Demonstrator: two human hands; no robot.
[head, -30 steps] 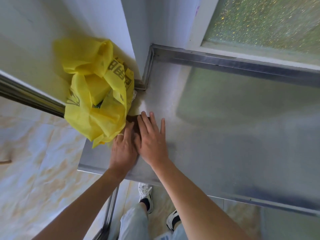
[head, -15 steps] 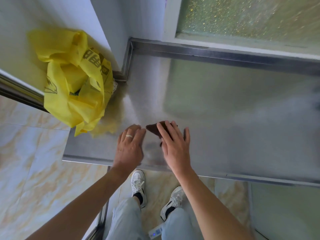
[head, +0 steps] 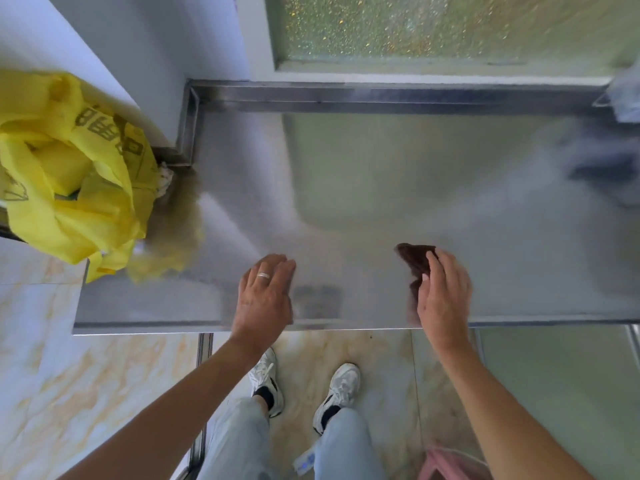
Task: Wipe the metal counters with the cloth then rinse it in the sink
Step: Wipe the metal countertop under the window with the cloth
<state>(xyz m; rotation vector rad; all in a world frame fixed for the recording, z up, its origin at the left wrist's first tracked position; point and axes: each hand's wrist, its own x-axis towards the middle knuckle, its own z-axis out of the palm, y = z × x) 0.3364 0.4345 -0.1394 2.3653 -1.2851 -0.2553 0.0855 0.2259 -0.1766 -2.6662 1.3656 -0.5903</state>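
Wiping step: right hand (head: 445, 299) presses dark brown cloth (head: 415, 259) on steel desk (head: 381, 202); left hand (head: 265, 299) flat, empty. Next, sweep right.

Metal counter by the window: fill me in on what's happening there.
A person is wiping the metal counter. The right hand presses a dark brown cloth flat near the front edge, while the left hand, wearing a ring, rests open on the surface beside it. A yellow bag sits at the counter's left end. No sink is in view.
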